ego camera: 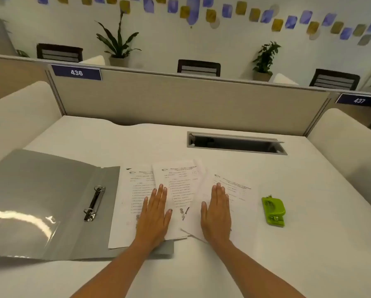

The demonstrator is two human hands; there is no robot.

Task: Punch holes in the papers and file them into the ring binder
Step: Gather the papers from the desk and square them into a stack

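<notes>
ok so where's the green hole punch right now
The small green plastic hole punch sits on the white desk, just right of the spread printed papers and the right hand, untouched.

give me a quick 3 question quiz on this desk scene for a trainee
1. True or false: the green hole punch lies to the right of the papers, apart from both hands.
2. How do the left hand and right hand rest? A) flat, palms down on the papers B) gripping the punch C) closing the binder
3. In a few words: what state is the grey ring binder in, and are its rings holding any sheets?

Key
1. True
2. A
3. It lies open on the left of the desk; the rings look bare, with some papers lying over its right flap.
</notes>
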